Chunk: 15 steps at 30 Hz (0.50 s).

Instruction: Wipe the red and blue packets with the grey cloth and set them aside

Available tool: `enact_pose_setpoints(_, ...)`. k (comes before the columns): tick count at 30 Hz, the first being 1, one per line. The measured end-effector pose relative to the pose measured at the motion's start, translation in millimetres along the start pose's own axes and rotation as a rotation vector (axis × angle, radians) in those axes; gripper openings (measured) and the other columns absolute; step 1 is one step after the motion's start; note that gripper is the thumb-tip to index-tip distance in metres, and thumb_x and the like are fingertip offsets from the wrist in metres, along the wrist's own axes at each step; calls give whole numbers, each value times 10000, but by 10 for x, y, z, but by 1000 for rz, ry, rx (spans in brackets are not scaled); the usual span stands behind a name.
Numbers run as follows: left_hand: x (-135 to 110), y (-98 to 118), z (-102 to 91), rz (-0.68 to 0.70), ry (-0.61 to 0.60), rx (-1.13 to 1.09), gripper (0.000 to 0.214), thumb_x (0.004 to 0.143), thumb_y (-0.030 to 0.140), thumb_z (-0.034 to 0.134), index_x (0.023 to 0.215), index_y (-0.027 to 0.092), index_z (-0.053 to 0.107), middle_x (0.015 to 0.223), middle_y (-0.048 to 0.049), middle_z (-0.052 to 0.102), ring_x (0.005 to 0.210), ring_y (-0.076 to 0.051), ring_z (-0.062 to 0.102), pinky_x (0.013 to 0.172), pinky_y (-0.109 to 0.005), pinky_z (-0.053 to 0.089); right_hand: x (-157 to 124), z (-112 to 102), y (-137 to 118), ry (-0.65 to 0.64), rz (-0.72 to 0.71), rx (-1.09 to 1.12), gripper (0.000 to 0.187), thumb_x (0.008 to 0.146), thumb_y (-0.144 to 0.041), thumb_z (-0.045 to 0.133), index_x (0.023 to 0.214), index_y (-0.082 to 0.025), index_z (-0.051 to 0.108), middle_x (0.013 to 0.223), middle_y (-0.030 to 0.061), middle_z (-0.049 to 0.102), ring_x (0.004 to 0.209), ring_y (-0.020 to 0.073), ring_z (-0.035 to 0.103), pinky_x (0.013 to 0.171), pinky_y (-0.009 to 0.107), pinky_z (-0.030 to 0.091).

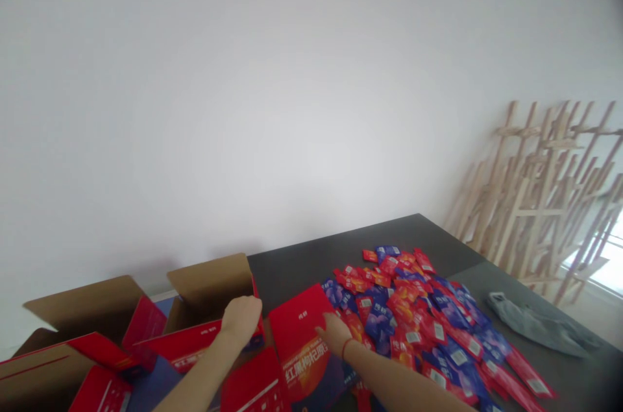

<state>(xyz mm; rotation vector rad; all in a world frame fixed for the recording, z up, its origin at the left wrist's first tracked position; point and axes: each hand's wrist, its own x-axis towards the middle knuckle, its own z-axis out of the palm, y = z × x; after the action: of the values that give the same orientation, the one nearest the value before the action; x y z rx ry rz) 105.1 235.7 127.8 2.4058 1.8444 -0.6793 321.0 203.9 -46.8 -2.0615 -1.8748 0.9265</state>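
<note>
Labels first: red printed panel [298, 327] between the hands has two small white characters up top, look like 纯研, then a big line starting 红黑; the rest I can't read for sure. Same two-character mark on some sachets [413, 315]; others show white barcode patches. Middle box [178, 342] carries white print on its red front, partly behind the left forearm.

Containers: left box [48, 350] and middle box both open, flaps up, brown card inside; contents out of sight. Red and blue-purple sachets are loose in a heap on the dark table [311, 264], right of the panel.

Left hand [242, 316] curled at the middle box's right end, fingers hidden, can't tell if it's gripping. Right hand [335, 333] on the panel's right edge, thumb apart; can't tell if it's pinching. Grey plastic bag [533, 324] far right.
</note>
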Motion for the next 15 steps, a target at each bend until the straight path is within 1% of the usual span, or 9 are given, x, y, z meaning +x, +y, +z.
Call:
enact_pose_setpoints(2,94,-177,7,-16,8,9,256,940,364,638,1081,152,664,1135,-65,701,1048,-215,671,947,-458,548,-77,43,213,18,67,-74,346,961,-328,637,1266,-173,590,1308,107,585,1144,277,597,947,503,519)
enact_pose_setpoints(5,248,-435,5,-37,11,14,276,940,373,635,1115,161,652,1168,-66,685,1063,-220,660,941,-461,549,-149,116,390,24,103,-146,335,953,-323,648,1246,-166,603,1301,107,592,1169,285,585,971,515,501)
enact_pose_setpoints(8,395,-652,-10,-64,5,13,294,941,380,631,1145,169,639,1185,-67,673,1056,-220,658,926,-456,555,-176,191,436,27,111,-180,344,954,-323,645,1256,-166,599,1309,109,589,1184,289,575,987,522,486)
enact_pose_setpoints(11,524,-807,-26,-98,-4,18,315,941,385,630,1172,172,627,1200,-71,664,1047,-220,657,911,-451,561,-185,251,435,37,122,-197,387,950,-299,642,1307,-169,571,1347,114,571,1221,299,551,1023,538,447)
enact_pose_setpoints(13,597,-883,-24,-113,-8,26,320,941,387,628,1180,174,624,1208,-72,660,1052,-222,655,912,-453,561,-191,274,437,46,132,-204,462,907,-227,661,1350,-161,549,1407,144,535,1280,320,510,1066,520,400)
enact_pose_setpoints(15,654,-949,-1,-121,-11,31,324,942,388,627,1186,176,621,1215,-73,656,1056,-223,653,913,-455,560,-197,285,447,52,142,-210,562,838,-136,662,1385,-158,535,1461,172,492,1339,339,461,1095,471,362)
